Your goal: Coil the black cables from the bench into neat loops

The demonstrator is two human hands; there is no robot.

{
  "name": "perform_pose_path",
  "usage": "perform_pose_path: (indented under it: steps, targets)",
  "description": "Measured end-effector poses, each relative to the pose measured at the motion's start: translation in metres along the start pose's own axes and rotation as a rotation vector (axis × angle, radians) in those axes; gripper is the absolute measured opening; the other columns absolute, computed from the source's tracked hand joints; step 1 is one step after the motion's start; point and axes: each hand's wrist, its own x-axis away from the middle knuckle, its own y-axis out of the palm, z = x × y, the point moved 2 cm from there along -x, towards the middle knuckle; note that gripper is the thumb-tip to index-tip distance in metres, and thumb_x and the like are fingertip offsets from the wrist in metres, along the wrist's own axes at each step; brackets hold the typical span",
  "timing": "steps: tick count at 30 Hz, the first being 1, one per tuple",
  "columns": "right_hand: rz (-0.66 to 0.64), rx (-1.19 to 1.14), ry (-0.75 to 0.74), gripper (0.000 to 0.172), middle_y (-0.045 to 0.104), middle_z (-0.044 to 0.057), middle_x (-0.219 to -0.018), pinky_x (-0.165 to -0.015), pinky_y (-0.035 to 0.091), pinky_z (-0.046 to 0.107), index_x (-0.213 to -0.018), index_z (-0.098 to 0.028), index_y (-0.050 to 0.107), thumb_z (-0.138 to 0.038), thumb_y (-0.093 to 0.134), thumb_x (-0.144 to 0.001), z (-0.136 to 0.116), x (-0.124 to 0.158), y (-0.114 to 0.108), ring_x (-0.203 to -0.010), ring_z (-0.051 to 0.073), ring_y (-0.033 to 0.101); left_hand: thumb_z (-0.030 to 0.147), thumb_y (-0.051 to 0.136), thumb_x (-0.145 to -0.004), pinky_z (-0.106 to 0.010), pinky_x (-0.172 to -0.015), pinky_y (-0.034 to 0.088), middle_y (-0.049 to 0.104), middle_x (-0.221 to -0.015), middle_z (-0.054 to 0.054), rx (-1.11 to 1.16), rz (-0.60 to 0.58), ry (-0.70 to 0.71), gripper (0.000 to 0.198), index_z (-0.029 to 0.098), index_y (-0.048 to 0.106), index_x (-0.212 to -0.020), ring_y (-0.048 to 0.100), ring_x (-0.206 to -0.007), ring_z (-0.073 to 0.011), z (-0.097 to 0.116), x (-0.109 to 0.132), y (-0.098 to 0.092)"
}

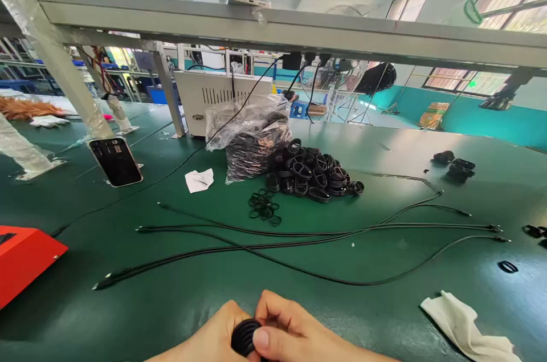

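A coiled black cable (244,337) is held between my two hands at the bottom middle of the head view. My left hand (217,330) is closed around the coil's left side, its fingers partly hidden. On the other side my right hand (286,328) pinches the coil, thumb pressed on its front. Beyond them, several uncoiled black cables (299,245) with metal plugs lie across the green table (171,316). A small heap of black bands (264,206) lies behind these cables. Farther back is a pile of coiled black cables (314,171).
A plastic bag (256,145) stands beside the pile. At left are a red machine (28,262) and a phone (115,161) leaning on a post. A white cloth (468,325) lies at right, near a loose black band (507,267). A metal beam (299,28) crosses overhead.
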Motion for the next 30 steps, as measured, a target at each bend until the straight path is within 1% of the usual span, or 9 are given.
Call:
perform_pose_path:
  steps: [2,6,8,15,17,21,23,26,30]
  targets:
    - [0.012,-0.021,-0.019,0.054,0.056,-0.006,-0.062,-0.05,0.034,0.02,-0.083,-0.02,0.044,-0.068,0.067,-0.072,-0.001,0.002,0.003,-0.052,0.007,0.046,0.019,0.087,-0.046,-0.017,-0.034,0.023,0.053,-0.042,0.004,-0.021,0.066,-0.031,0.019,0.01,0.071,-0.051,0.039,-0.036,-0.0032,0.0,-0.003,0.005]
    - [0.05,-0.064,-0.058,0.051,0.058,-0.004,-0.062,-0.053,0.035,0.02,-0.081,-0.02,0.043,-0.066,0.065,-0.076,-0.002,0.005,0.009,-0.053,0.008,0.049,0.038,0.085,-0.051,-0.015,-0.03,0.031,0.062,-0.045,-0.003,0.005,0.076,-0.034,0.031,0.008,0.077,-0.06,0.047,-0.032,-0.0061,0.007,-0.003,0.011]
    - [0.066,-0.067,-0.065,0.049,0.06,-0.002,-0.065,-0.054,0.034,0.021,-0.079,-0.019,0.045,-0.064,0.064,-0.078,-0.002,0.006,0.009,-0.055,0.009,0.052,0.042,0.084,-0.051,-0.015,-0.028,0.033,0.065,-0.046,-0.005,-0.011,0.068,-0.038,0.034,0.009,0.077,-0.059,0.048,-0.031,-0.0066,0.01,-0.002,0.01]
    - [0.003,-0.105,0.098,0.043,0.054,-0.005,-0.061,-0.055,0.031,0.021,-0.073,-0.016,0.056,-0.049,0.081,-0.063,-0.006,0.007,0.001,-0.056,0.008,0.049,0.022,0.081,-0.049,-0.018,-0.032,0.041,0.06,-0.036,0.002,-0.195,0.078,-0.212,0.014,0.012,0.072,-0.053,0.049,-0.028,-0.0085,0.017,0.003,0.007]
    - [-0.044,-0.091,0.139,0.04,0.054,-0.005,-0.062,-0.057,0.033,0.021,-0.07,-0.014,0.06,-0.046,0.083,-0.059,-0.008,0.008,0.001,-0.057,0.007,0.048,0.018,0.084,-0.047,-0.018,-0.034,0.043,0.061,-0.039,0.004,-0.247,0.081,-0.227,0.016,0.013,0.07,-0.053,0.051,-0.031,-0.0087,0.019,0.005,0.006]
    - [-0.074,-0.129,0.169,0.038,0.058,-0.004,-0.062,-0.054,0.032,0.02,-0.069,-0.013,0.065,-0.045,0.083,-0.058,-0.011,0.009,0.0,-0.056,0.007,0.046,0.017,0.088,-0.041,-0.018,-0.036,0.043,0.07,-0.054,0.002,-0.211,0.07,-0.156,0.032,0.016,0.059,-0.055,0.058,-0.039,-0.0112,0.023,0.009,0.004]
    - [-0.089,-0.121,0.174,0.037,0.058,-0.003,-0.062,-0.053,0.031,0.019,-0.069,-0.013,0.066,-0.043,0.084,-0.058,-0.012,0.009,0.0,-0.056,0.006,0.045,0.021,0.084,-0.05,-0.017,-0.035,0.039,0.072,-0.058,0.001,-0.267,0.055,-0.1,0.027,0.016,0.059,-0.058,0.057,-0.039,-0.0099,0.026,0.011,0.003]
    - [-0.13,-0.067,0.195,0.038,0.06,-0.002,-0.067,-0.054,0.033,0.018,-0.074,-0.012,0.066,-0.044,0.083,-0.06,-0.011,0.009,0.001,-0.058,0.006,0.043,0.023,0.072,-0.068,-0.016,-0.033,0.031,0.067,-0.053,0.003,-0.446,0.051,-0.019,0.016,0.017,0.06,-0.059,0.05,-0.034,-0.0066,0.032,0.014,0.004]
    - [-0.212,0.025,0.23,0.045,0.056,-0.003,-0.068,-0.054,0.039,0.019,-0.081,-0.013,0.065,-0.053,0.078,-0.065,-0.011,0.008,0.002,-0.057,0.007,0.042,0.024,0.066,-0.073,-0.017,-0.033,0.028,0.054,-0.043,0.007,-0.64,0.078,0.024,0.025,0.019,0.053,-0.052,0.041,-0.032,-0.0059,0.038,0.015,0.006]
